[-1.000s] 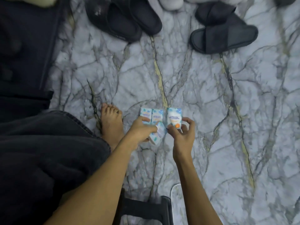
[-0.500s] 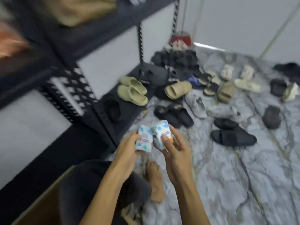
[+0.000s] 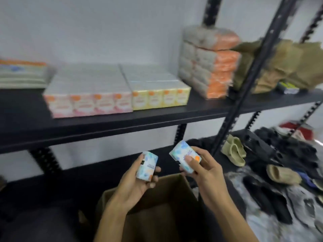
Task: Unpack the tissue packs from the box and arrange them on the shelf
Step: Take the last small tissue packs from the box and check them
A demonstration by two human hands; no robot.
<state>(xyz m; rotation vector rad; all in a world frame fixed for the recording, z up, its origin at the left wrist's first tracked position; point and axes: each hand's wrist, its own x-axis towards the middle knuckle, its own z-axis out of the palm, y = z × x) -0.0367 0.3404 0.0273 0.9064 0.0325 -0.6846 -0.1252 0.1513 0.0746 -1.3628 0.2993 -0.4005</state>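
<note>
Tissue pack (image 3: 147, 166) per hand, before shelf (image 3: 111, 126).

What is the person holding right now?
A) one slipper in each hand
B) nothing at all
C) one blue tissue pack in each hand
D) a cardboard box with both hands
C: the left hand grips one blue tissue pack and the right hand grips another blue tissue pack, both held above the open cardboard box.

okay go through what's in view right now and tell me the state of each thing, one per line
Left hand: grips a blue tissue pack, upright.
Right hand: grips another blue tissue pack, tilted.
Cardboard box: open, below the hands.
Shelf: holds pink packs and yellow packs, lined up side by side.
</note>
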